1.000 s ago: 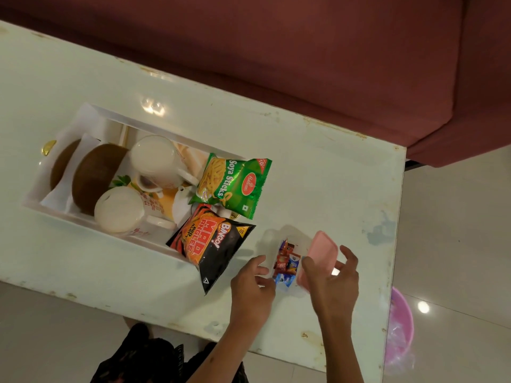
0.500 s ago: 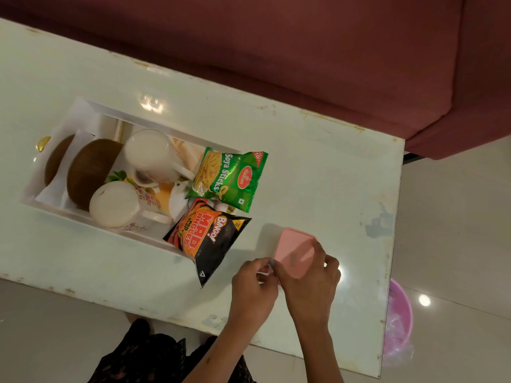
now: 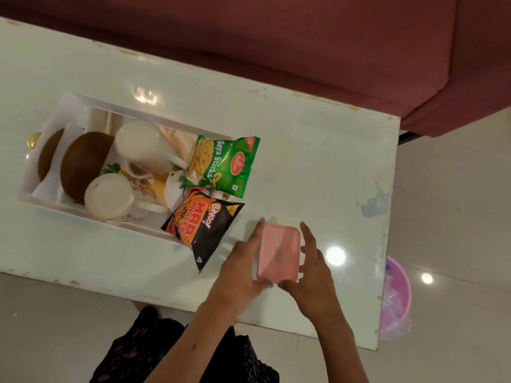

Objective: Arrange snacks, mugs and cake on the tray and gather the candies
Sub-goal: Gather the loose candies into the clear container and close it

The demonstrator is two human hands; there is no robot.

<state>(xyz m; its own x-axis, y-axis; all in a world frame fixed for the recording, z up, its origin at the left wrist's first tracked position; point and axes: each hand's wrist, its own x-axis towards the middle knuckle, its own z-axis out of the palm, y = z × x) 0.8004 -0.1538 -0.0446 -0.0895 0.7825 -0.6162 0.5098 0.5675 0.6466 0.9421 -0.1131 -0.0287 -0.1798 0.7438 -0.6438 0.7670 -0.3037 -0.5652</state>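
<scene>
Left hand (image 3: 243, 268): my fingers lie stretched along the left edge of the pink box, thumb tucked under its near corner, pressing that side.
Right hand (image 3: 315, 275): fingers stretched along the box's right edge, thumb at the near corner; my two hands clasp the box between them.
Box (image 3: 278, 252): small, pale pink, rectangular with rounded corners, its flat matte face up, resting on the table between my palms. I cannot tell what lies under it; no candies show.
Bingo bag (image 3: 203, 226): just left of the box, black and orange, lying half over the tray's near rim with its bottom corner on the table.
Soya Sticks bag (image 3: 222, 165): beyond the Bingo bag from the box, green with a red oval logo, overhanging the tray's right end.
Mugs: two white ones with red flower print, one (image 3: 109, 196) left of the Bingo bag, the other (image 3: 138, 142) left of the Soya Sticks bag.
Cake (image 3: 83, 165): brown rounds on white paper at the tray's far left, well apart from the box.
Tray (image 3: 44, 200): white, rectangular, with a gold handle at its left end.
Table (image 3: 318, 161): glossy white with chipped edges.
Bucket (image 3: 398, 297): pink, on the floor right of the table.
</scene>
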